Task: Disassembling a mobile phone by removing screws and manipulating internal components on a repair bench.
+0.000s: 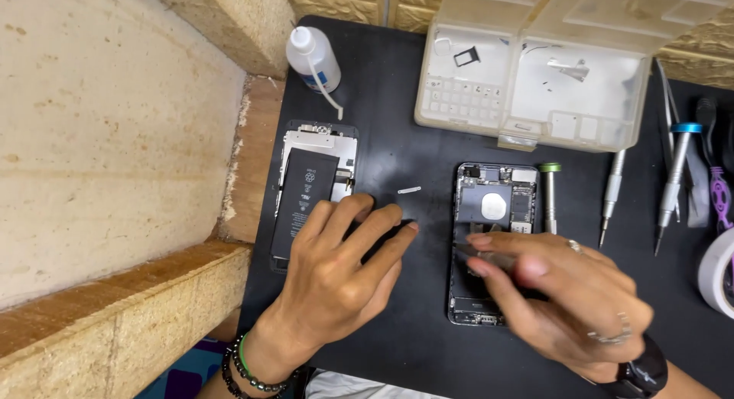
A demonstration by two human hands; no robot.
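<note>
Head view: 2 bare hands are seen over a black work mat (413, 139), with an opened phone chassis (495, 208) taken as the landmark. The chassis lies with its long axis running away from the person, its near end partly hidden beneath the right hand (569, 299). The right hand is placed directly over the lower half of the chassis; its thumb and forefinger are pressed together on a thin, blurred tool or part (482, 251), which cannot be identified, and the pinched tips point left across the chassis's long axis. The left hand (340, 273) is laid flat on the mat to the left of the chassis, fingers (382, 223) loosely spread and gripping nothing, its knuckles overlapping the near end of a detached screen assembly with a black battery (304, 202). A small metal bracket (410, 190) rests on the mat between the screen assembly and the chassis, just beyond the left fingertips. A green-capped screwdriver (550, 198) lies parallel just right of the chassis. The right hand is judged nearer to the chassis.
</note>
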